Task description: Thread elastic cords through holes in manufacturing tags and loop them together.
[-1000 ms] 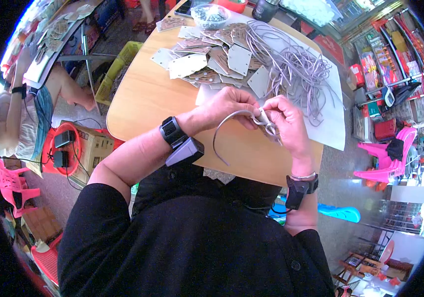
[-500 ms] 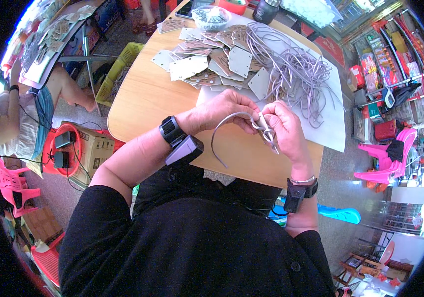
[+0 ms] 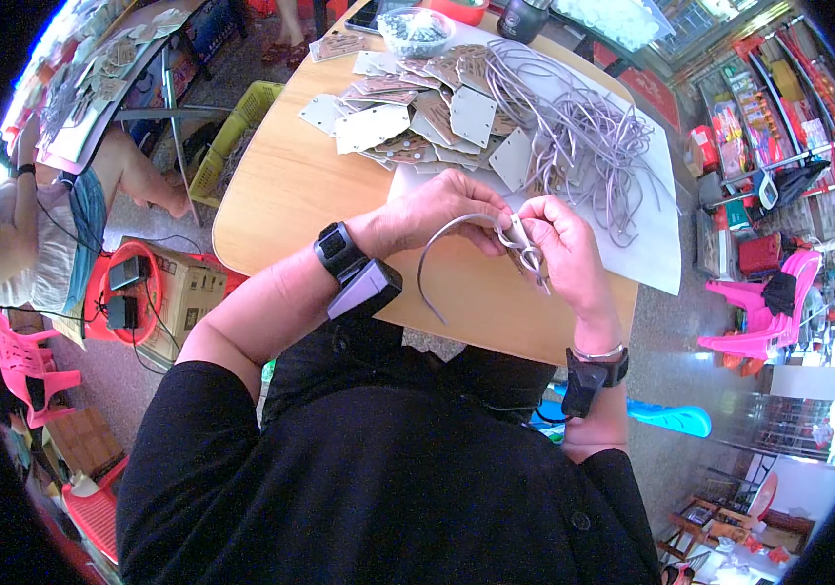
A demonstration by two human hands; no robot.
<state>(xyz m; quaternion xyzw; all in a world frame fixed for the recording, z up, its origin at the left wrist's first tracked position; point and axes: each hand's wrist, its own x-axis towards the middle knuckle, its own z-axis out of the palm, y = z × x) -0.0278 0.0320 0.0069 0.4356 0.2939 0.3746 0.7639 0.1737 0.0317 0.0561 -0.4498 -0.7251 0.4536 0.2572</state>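
A heap of pale, flat tags (image 3: 373, 131) fills the middle of the far half of the worktop (image 3: 281, 185), and a tangle of grey cords (image 3: 622, 146) lies to its right, mostly on a white sheet (image 3: 659, 261); both sit just beyond the hands. At the far edge stand a clear bowl (image 3: 416, 49) with small contents, a red container (image 3: 461, 12) and a dark bottle (image 3: 523, 19). Left of the worktop, a yellow basket (image 3: 213, 168) sits low, and a co-worker (image 3: 32, 234) is beside another table with more tags. A pink chair (image 3: 788, 302) stands to the right.

The red container and the bottle are cut off by the upper edge, as is a dark flat object (image 3: 365, 16). What the bowl holds is too small to tell, and fingers cover part of the held piece.

The left hand (image 3: 457, 210) and right hand (image 3: 562, 244) are close together over the worktop's near part, thumbs and fingers pinched on 1 small pale piece (image 3: 516, 230) between them. A grey cord (image 3: 424, 268) arches down from the left fingers, and more cord (image 3: 532, 259) hangs looped by the right palm.
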